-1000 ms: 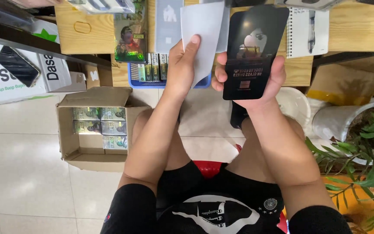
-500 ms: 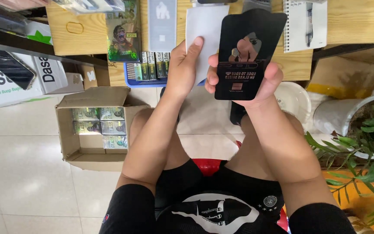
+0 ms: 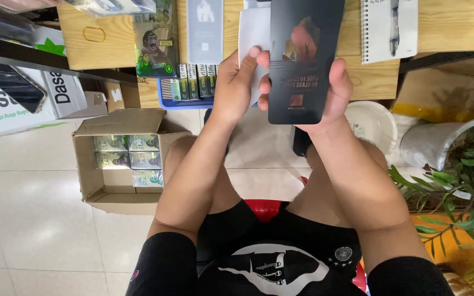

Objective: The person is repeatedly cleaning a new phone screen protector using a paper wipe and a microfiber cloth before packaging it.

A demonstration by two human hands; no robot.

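My right hand (image 3: pixel 333 93) grips a flat black glossy sleeve (image 3: pixel 303 49) from below and holds it upright over the wooden table's edge. My left hand (image 3: pixel 236 82) pinches a white card (image 3: pixel 252 30) that sits just behind and left of the black sleeve. The two hands touch each other at the fingers. The card's right part is hidden behind the sleeve.
A wooden table (image 3: pixel 440 27) carries a grey packet (image 3: pixel 204 30), a green printed packet (image 3: pixel 154 38), a spiral notebook (image 3: pixel 388 27) and a blue tray (image 3: pixel 185 90) of small boxes. An open cardboard box (image 3: pixel 122 159) of packets stands on the tiled floor at left. A white bowl (image 3: pixel 377 126) and a plant (image 3: pixel 462 181) are at right.
Both hands have risen toward the table. The black sleeve has turned more upright, and the white card has slid farther behind it.
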